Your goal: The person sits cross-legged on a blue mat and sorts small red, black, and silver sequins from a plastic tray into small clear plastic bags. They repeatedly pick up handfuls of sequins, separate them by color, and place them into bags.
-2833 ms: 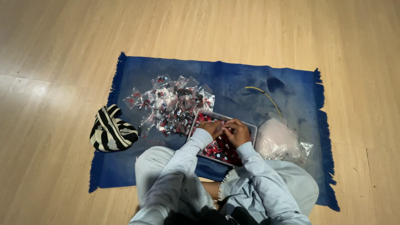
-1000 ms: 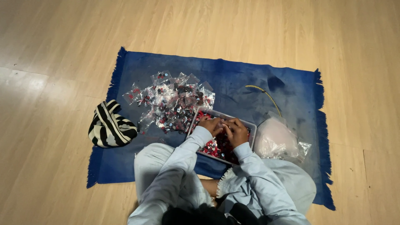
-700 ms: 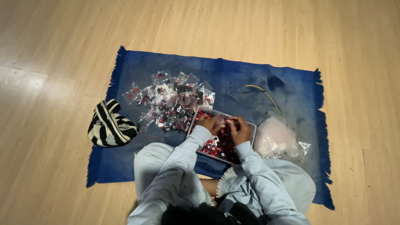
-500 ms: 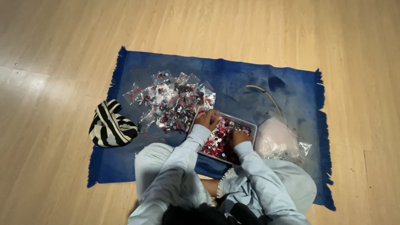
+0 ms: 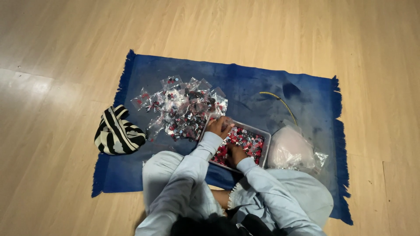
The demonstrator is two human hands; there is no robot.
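Pale-blue sleeves lead down to both hands at a shallow grey tray (image 5: 264, 140) of small red, black and white pieces (image 5: 245, 139) resting on the blue rug (image 5: 245, 87): the right hand (image 5: 236, 153) is dug into the pieces near the tray's near edge, the left hand (image 5: 218, 126) rests at its far left corner, and whether either hand's fingers are closed on anything cannot be told. Beyond the left hand lies a heap of small clear packets (image 5: 181, 109), with a bundle of empty clear bags (image 5: 293, 150) to the right. Judged from this, lifting few pieces at a time, low over the tray, would avoid spills onto the rug.
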